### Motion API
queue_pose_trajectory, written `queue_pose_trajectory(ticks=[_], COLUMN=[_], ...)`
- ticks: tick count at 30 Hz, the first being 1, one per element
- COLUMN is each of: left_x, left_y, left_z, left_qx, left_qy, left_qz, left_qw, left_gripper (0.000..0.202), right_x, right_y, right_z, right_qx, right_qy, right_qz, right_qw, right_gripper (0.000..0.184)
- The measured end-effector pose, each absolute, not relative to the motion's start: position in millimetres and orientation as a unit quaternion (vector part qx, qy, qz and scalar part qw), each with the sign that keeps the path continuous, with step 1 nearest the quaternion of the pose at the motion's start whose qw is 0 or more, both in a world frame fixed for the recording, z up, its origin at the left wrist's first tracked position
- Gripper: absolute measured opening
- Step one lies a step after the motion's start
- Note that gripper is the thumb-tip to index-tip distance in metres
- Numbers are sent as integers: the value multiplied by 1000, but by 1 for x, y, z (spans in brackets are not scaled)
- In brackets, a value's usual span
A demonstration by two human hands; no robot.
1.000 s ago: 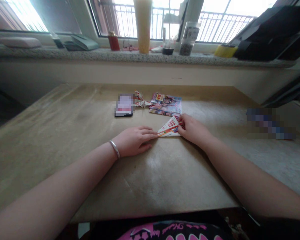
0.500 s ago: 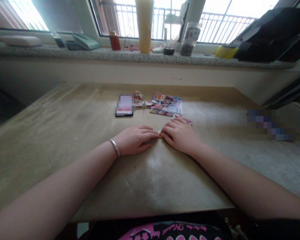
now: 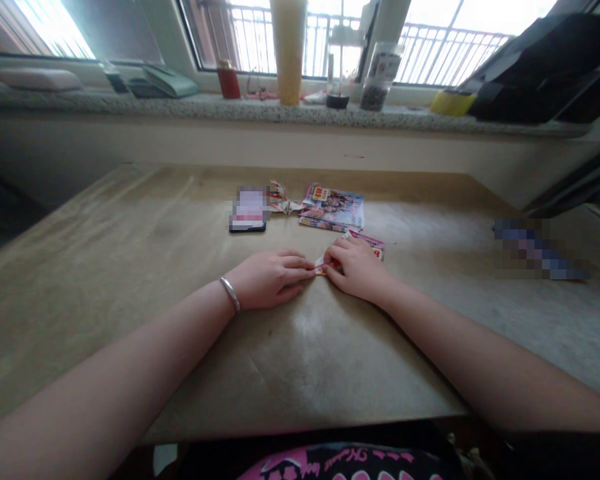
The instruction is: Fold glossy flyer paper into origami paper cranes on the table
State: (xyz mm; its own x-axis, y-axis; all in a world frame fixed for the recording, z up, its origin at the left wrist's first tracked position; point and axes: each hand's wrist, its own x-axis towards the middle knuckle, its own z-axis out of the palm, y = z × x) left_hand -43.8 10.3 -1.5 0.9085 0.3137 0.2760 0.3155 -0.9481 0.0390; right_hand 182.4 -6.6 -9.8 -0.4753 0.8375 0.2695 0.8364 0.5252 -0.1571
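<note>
A colourful printed sheet of folded paper (image 3: 377, 248) lies on the table, largely covered by my right hand (image 3: 357, 267). The fingers of that hand are bent, and its thumb and index finger pinch the paper near its left tip. My left hand (image 3: 270, 279), with a silver bangle at the wrist, rests on the table with its fingers stretched out. Its fingertips touch the paper's pale left point. Just beyond the hands lies a small stack of printed leaflets (image 3: 335, 208). Left of the stack is a folded red-and-white paper piece (image 3: 284, 200).
A phone (image 3: 249, 210) with a blurred screen lies beside the folded piece. A blurred flat item (image 3: 537, 250) is at the table's right. On the stone windowsill (image 3: 250, 113) stand a red bottle (image 3: 229, 80), a tall yellowish cylinder (image 3: 289, 60) and clear containers.
The fingers of my right hand have drawn in and bent more, so more of the printed paper shows at its right side. My left hand has barely moved.
</note>
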Motion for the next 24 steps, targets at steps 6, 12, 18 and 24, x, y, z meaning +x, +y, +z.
queue_pose_trajectory(ticks=[6,12,18,24], left_x=[-46,-43,-41,-39], left_y=[13,12,12,11], left_z=[2,3,4,4], left_qx=[-979,-979,-978,-979], left_qy=[-135,-140,-139,-143], left_qz=[-152,-143,-147,-143], left_qw=[12,26,46,36], left_gripper=[29,27,24,24], right_x=[182,181,179,178], right_y=[-4,-4,-4,-3], right_z=[-9,-8,-7,-7], right_qx=[-506,-511,-524,-527], right_qy=[-851,-849,-840,-838], right_qz=[20,26,35,42], right_qw=[136,136,134,135], right_gripper=[17,18,17,17])
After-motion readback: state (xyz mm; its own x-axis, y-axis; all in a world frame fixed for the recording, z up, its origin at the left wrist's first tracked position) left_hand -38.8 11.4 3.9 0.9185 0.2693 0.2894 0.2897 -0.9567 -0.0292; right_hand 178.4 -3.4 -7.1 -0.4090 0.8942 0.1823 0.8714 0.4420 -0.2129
